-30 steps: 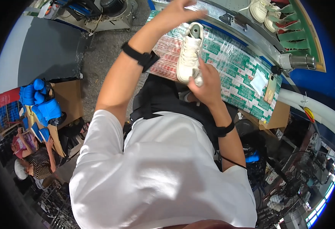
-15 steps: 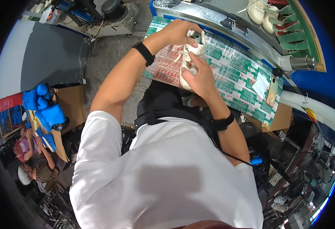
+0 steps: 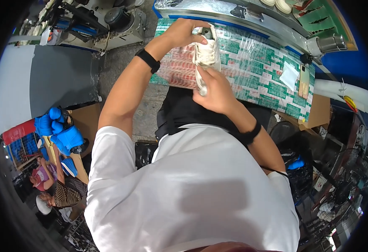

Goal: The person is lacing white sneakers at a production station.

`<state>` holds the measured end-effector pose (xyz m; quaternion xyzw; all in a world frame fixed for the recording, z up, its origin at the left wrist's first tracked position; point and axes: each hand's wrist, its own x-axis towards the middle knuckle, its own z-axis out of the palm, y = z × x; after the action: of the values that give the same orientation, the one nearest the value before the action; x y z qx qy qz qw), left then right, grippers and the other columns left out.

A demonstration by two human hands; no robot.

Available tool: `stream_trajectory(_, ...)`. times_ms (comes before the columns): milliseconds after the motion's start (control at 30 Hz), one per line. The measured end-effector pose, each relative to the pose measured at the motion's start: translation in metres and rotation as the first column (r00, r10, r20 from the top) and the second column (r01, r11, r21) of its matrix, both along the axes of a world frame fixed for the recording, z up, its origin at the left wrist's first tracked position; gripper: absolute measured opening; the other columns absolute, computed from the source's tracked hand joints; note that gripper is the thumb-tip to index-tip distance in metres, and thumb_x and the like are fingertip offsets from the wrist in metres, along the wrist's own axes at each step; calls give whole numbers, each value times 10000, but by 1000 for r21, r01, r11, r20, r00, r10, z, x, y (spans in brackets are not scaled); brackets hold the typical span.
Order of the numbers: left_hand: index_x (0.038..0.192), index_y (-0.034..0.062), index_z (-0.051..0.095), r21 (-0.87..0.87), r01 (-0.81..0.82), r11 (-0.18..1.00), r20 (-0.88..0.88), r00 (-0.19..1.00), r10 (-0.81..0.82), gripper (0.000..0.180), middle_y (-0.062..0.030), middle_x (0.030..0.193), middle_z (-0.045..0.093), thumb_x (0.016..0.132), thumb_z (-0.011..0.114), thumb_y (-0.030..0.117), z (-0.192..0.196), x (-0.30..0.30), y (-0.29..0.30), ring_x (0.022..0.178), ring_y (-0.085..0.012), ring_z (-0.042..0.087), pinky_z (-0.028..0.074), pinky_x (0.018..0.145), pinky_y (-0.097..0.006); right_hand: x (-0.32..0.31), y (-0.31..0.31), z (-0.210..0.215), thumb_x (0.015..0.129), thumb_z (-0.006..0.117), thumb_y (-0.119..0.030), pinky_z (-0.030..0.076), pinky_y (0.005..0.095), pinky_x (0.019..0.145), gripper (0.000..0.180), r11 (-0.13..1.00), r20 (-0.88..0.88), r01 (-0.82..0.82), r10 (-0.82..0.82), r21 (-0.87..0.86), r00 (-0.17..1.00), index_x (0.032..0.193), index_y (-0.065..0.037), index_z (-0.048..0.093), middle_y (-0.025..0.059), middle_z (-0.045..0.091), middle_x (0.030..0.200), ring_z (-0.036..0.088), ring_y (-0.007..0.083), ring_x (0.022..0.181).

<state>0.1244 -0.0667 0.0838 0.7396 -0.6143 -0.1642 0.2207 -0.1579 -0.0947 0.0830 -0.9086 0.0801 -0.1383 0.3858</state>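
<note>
A white lace-up shoe [image 3: 207,56] is held between my two hands over the near edge of the table, its heel end away from me and its toe toward me. A dark greenish shoe last [image 3: 206,33] shows in its opening. My left hand [image 3: 192,32] grips the collar at the heel end, thumb and fingers on either side. My right hand [image 3: 214,87] is closed around the toe end, the thumb pressed low on it and a finger along its side. The toe is partly hidden by that hand.
Green-and-white patterned plastic covers the table [image 3: 251,63]. A phone [image 3: 304,81] and a white paper [image 3: 289,76] lie on its right. Beyond runs a metal-edged conveyor [image 3: 217,12] beside a rack of shoe parts [image 3: 318,21]. Two people sit at the left near blue bundles [image 3: 68,136].
The shoe has turned in my hands, so its laces now face up toward me. My right hand has shifted down onto the toe end. My left hand stays at the heel.
</note>
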Motion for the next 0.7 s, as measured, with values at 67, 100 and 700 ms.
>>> stream_trajectory(67, 1549, 186, 676, 50, 21, 999, -37, 999, -19, 699, -129, 1560, 685, 908, 919, 322, 4, -2, 1, 1382, -342, 690, 551, 1138, -445, -28, -10, 4, 788, 817, -256, 546, 496, 956, 799, 1000, -37, -5, 5, -8, 999, 1475, 99, 617, 227, 672, 1105, 670, 412, 1052)
stream_trajectory(100, 1549, 186, 676, 53, 31, 998, -41, 999, -29, 699, -129, 1560, 685, 908, 919, 322, 9, -1, -2, 1382, -342, 690, 551, 1138, -445, -38, -15, 4, 787, 814, -242, 535, 491, 957, 798, 1000, -74, -14, 13, -17, 997, 1481, 97, 613, 216, 664, 1104, 659, 402, 1042)
stream_trajectory(700, 1534, 219, 695, 140, -56, 989, -181, 980, 81, 652, -46, 1575, 687, 925, 876, 70, 14, -2, -4, 1390, -285, 689, 539, 1205, -432, -24, -1, 1, 793, 824, -247, 507, 504, 1013, 815, 956, -54, -40, 26, -289, 998, 1507, 68, 592, 194, 669, 1183, 660, 394, 1108)
